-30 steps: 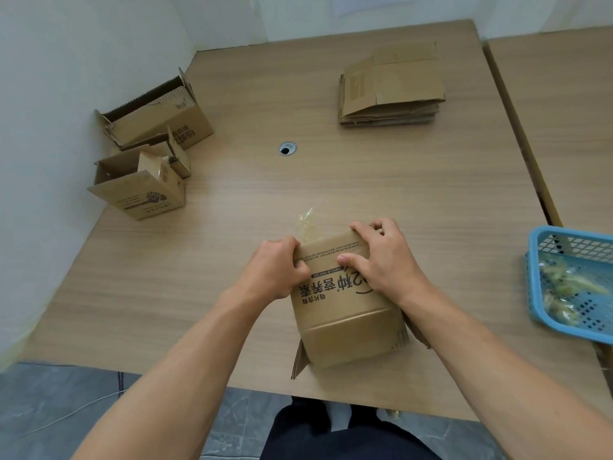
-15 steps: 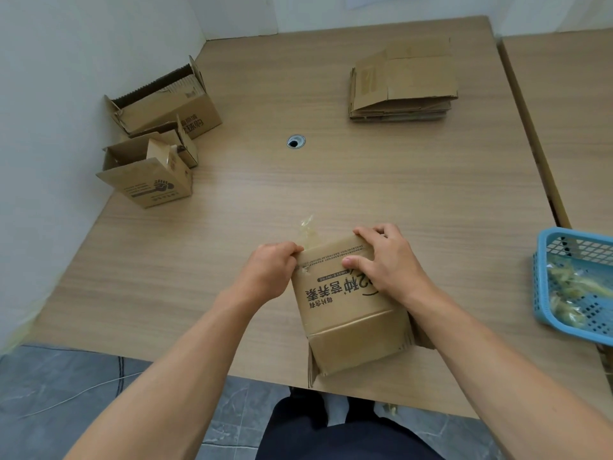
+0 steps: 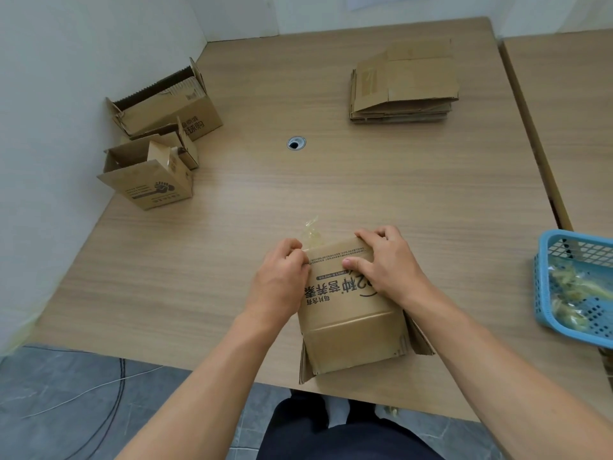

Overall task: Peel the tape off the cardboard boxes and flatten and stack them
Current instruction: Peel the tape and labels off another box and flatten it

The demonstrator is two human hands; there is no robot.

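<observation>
A small cardboard box [image 3: 348, 320] with black printed characters stands at the table's near edge, its lower flaps spread open. My right hand [image 3: 384, 263] grips its top right corner, thumb on the printed face. My left hand [image 3: 282, 277] is curled at the top left corner, where a strip of clear tape [image 3: 310, 232] sticks up crumpled behind the box; whether the fingers pinch the tape or the box edge is hidden. A stack of flattened boxes [image 3: 403, 81] lies at the far right of the table.
Two open cardboard boxes, one large [image 3: 169, 104] and one smaller [image 3: 149, 177], sit by the left wall. A blue plastic basket [image 3: 544, 293] with peeled tape in it stands at the right edge. A cable hole [image 3: 295, 143] marks the wooden table [image 3: 431, 194].
The box has slid slightly toward the near edge. My left hand has shifted up along the top left corner. The camera view has tilted a little.
</observation>
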